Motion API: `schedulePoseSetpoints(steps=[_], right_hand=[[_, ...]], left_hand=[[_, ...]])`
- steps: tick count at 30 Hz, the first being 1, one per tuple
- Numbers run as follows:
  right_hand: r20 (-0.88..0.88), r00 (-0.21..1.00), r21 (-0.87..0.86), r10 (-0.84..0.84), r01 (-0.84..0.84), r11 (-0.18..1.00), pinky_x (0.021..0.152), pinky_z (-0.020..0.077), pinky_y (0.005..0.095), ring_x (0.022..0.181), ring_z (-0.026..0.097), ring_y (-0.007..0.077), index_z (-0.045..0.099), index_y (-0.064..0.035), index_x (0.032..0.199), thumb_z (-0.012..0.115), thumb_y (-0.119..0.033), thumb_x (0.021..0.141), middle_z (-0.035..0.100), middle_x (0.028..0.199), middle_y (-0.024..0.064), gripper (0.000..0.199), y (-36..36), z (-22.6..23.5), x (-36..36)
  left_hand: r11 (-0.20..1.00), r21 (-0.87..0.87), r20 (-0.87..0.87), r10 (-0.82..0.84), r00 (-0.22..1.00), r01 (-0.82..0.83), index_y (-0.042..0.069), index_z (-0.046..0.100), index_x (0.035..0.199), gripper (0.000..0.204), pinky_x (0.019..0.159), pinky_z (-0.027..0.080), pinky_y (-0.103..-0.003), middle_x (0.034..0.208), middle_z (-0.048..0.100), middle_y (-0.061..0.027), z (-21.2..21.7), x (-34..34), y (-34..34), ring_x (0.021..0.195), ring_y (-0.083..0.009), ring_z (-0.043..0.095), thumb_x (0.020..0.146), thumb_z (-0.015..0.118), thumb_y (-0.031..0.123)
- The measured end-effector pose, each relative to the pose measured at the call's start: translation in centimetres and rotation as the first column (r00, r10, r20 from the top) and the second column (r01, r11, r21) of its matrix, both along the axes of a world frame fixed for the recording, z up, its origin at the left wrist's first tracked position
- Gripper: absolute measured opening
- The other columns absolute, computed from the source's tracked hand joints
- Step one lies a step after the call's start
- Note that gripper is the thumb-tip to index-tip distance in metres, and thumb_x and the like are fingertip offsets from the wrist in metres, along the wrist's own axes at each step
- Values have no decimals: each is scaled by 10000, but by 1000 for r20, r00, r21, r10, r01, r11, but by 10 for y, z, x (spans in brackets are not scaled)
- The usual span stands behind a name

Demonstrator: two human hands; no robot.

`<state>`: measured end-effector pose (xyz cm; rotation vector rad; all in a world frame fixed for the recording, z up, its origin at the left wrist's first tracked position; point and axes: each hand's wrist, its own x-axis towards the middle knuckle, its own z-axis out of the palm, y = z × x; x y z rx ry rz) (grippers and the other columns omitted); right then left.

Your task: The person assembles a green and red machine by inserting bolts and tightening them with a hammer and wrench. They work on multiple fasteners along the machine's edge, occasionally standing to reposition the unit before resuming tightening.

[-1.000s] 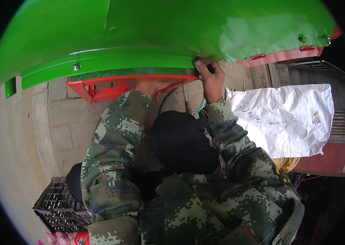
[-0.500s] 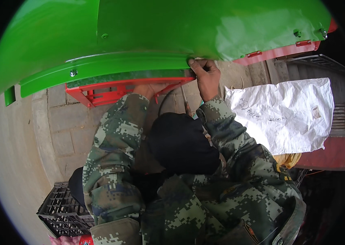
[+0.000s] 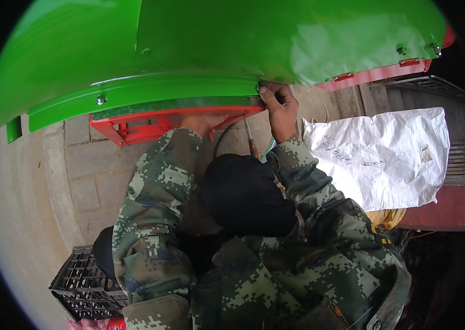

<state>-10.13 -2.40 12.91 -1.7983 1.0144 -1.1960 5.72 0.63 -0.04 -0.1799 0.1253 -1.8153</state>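
Note:
A big glossy green curved panel (image 3: pixel 216 49) fills the top of the view, with a red metal frame (image 3: pixel 150 124) under it. My right hand (image 3: pixel 279 110) reaches up in a camouflage sleeve and pinches the panel's lower rim with its fingertips. My left hand (image 3: pixel 202 122) is tucked under the green lip against the red frame. Its fingers are mostly hidden, so its grip is unclear. A thin rod-like tool (image 3: pixel 251 144) and a black cable (image 3: pixel 220 140) hang between my forearms.
A black rounded thing (image 3: pixel 246 192) sits between my arms. A white sack (image 3: pixel 386 157) lies at the right, above a red surface (image 3: pixel 447 206). A black plastic crate (image 3: pixel 81 280) stands at the lower left on stone paving (image 3: pixel 92 176). Bolts (image 3: pixel 100 100) dot the panel.
The view has shifted slightly. My right hand stays pinched at the same spot on the green rim, and my left hand stays under the lip.

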Motion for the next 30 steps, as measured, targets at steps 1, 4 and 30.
schedulePoseSetpoints(steps=[1,4,30], right_hand=[[-2,1000,25,-1,1,1000,611,448,227,663,533,61,672,14,894,760,-112,863,619,741,-3,157,0,0,0],[-57,998,110,-35,41,993,619,445,226,676,532,58,675,14,904,762,-114,857,620,758,-11,162,0,1,1],[-33,996,141,-88,92,986,598,404,212,650,488,42,652,-13,826,766,-131,871,596,718,-32,170,-6,-6,3]], left_hand=[[1000,-1,5,0,1000,0,60,583,1213,379,940,515,-521,1179,644,-129,-1,0,1,1073,-316,618,977,520,350],[1000,1,3,-2,1000,2,60,584,1211,378,938,515,-520,1178,644,-129,0,1,0,1072,-315,618,975,523,349],[998,-33,82,53,995,-50,63,597,1193,363,919,519,-515,1170,645,-128,5,0,-3,1069,-310,617,965,549,342]])
